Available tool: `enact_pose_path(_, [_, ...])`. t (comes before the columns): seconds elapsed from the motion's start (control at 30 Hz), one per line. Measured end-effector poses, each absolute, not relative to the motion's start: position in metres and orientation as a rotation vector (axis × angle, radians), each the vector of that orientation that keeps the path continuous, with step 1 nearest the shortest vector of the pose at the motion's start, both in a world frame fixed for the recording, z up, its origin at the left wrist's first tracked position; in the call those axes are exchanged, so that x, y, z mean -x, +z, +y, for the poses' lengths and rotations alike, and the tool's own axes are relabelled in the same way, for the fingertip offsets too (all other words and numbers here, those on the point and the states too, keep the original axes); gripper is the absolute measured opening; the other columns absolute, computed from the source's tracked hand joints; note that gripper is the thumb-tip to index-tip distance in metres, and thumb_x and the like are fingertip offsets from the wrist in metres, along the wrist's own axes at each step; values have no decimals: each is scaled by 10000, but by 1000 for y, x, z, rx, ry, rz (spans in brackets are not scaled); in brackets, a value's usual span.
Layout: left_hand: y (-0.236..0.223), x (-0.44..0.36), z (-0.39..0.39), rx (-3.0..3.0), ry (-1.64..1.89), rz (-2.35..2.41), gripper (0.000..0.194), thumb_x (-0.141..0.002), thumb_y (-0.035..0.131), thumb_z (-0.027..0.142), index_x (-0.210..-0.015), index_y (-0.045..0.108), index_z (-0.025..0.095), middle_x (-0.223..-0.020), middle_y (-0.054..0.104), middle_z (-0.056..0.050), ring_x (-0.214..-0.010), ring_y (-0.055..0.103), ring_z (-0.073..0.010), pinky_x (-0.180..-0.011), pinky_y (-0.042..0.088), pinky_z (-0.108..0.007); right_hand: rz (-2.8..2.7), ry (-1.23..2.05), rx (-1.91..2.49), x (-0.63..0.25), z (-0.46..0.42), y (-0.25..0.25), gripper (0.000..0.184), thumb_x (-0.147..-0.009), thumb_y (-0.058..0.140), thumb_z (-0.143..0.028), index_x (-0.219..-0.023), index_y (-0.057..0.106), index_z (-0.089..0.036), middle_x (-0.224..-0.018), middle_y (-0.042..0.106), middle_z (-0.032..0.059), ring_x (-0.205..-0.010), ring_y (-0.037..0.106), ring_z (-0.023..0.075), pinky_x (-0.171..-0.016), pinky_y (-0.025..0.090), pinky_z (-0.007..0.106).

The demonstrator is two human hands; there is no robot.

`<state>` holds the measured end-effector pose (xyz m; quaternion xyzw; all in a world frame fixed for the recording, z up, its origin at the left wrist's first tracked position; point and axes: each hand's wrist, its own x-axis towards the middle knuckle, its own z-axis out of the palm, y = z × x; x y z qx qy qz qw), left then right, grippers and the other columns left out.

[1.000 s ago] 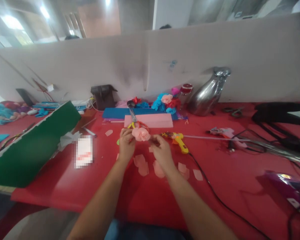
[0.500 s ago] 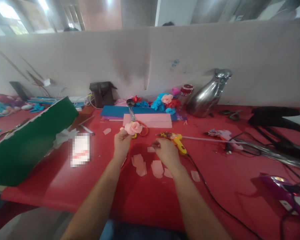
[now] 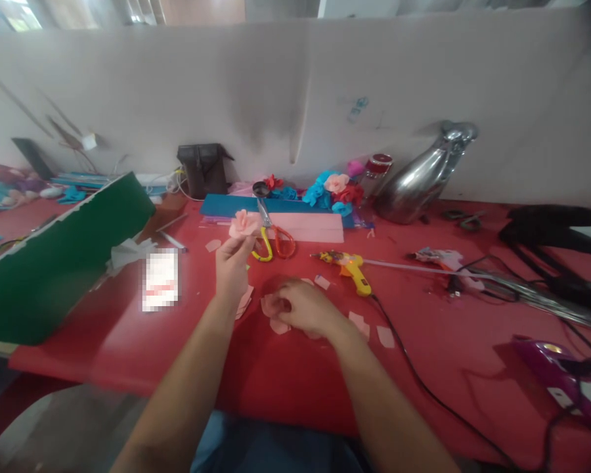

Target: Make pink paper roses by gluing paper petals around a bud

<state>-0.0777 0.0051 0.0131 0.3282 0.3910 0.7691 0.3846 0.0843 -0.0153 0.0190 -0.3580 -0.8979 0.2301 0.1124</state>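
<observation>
Table: was red, its back edge along a pale partition.
Pink paper flower: my left hand pinched it above the table's middle.
My right hand: was apart from the left, fingers over pink petals nearer the front edge; I couldn't tell whether they gripped one.
Back edge: a steel jug stood there.
Front left corner: a green panel slanted nearby.

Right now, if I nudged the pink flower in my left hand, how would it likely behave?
The pink flower is probably light, since your left hand supports it with just the fingers, close beneath the bloom. It would likely bend or crumple rather than resist a push, because its ruffled layers look thin and papery.
</observation>
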Motion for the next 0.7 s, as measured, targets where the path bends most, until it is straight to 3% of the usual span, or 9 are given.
enact_pose_path(0.33, [19, 82, 1, -912, 1863, 940, 127, -704, 686, 296, -735, 696, 173, -569, 520, 17, -508, 426, -63, -493, 327, -207, -2597, 809, 1014, -91, -7, 10, 312, -729, 470, -84, -825, 731, -225, -751, 678, 28, -720, 589, 161, -629, 369, 245])
enact_pose_path(0.7, [17, 82, 2, -884, 1639, 834, 142, -679, 705, 272, -676, 634, 149, -551, 488, 27, -461, 377, -44, -438, 253, -201, -2459, 937, 1226, -94, -4, 16, 123, -727, 579, -185, -707, 694, -223, -745, 713, 10, -728, 617, 171, -581, 353, 241])
